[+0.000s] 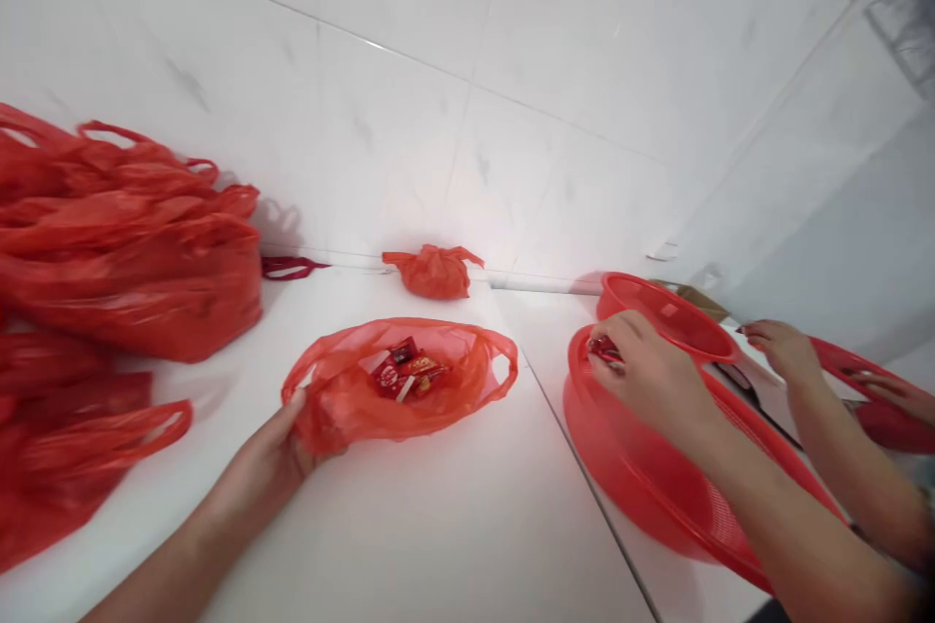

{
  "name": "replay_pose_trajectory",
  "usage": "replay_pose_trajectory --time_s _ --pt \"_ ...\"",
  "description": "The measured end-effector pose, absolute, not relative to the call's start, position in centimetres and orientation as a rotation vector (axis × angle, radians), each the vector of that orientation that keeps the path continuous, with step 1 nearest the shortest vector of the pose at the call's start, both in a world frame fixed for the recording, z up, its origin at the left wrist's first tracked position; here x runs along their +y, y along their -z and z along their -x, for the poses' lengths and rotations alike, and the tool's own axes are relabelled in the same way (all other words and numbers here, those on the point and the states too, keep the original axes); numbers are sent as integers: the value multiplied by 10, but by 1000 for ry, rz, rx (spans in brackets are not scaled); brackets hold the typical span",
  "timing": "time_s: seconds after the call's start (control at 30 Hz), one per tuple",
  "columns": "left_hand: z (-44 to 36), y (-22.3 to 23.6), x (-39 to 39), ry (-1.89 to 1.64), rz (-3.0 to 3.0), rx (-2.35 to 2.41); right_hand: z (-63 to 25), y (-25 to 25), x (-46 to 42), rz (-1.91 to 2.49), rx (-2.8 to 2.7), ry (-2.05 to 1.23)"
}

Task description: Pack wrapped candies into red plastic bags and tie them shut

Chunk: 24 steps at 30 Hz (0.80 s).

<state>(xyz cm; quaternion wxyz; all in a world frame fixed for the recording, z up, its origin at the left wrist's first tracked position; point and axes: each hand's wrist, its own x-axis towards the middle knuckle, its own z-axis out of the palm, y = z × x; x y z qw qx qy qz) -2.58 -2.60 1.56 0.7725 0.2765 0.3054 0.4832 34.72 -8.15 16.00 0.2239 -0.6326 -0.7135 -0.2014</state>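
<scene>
My left hand (288,448) is closed on the left side of a thin red plastic bag (351,409), which lies open on the white table. Inside it sit several small wrapped candies (410,375) in red, dark and orange wrappers. My right hand (647,370) pinches a few shiny red wrapped candies (605,350) above the near rim of a large red plastic basket (628,467). My right forearm crosses over this basket and hides part of its inside.
Filled red bags (131,253) are piled at the left. A small tied red bag (436,273) stands by the tiled wall, near a dark red strap (292,267). Another red basket (668,311) stands behind. At the right, a co-worker's hands (789,350) reach near a further red container (887,414).
</scene>
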Motion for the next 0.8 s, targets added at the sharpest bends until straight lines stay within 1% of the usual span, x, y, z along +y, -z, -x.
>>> replay_pose_trajectory --time_s 0.03,0.07,0.17,0.23,0.3,0.37,0.47,0.5,0.7,0.77,0.8 --pt "26 -17 -28 -1047 -586 679 -331 -161 -88 1667 -1969 601" --pt "25 -18 -29 -1047 -576 687 -313 -160 -94 1570 -1974 581" --pt "25 -19 -32 -1061 -580 673 -259 -143 -98 1255 -2051 378" --pt "26 -20 -32 -1065 -594 671 -229 -125 -83 1114 -2087 273" --pt "26 -20 -33 -1071 -615 672 -207 -107 -57 1058 -2109 242" --pt "26 -21 -34 -1070 -629 668 -195 -93 -31 1095 -2163 180" --pt "25 -22 -34 -1070 -649 658 -198 -78 -9 1173 -2154 49" --pt "24 -22 -34 -1067 -661 652 -203 -73 -6 1194 -2098 49" --pt "27 -16 -30 -1055 -697 616 -260 -33 -5 1372 -1681 401" --pt "27 -14 -29 -1079 -732 631 -274 -22 -1 1447 -1584 329" --pt "26 -14 -28 -1096 -759 646 -278 -17 1 1504 -1537 217"
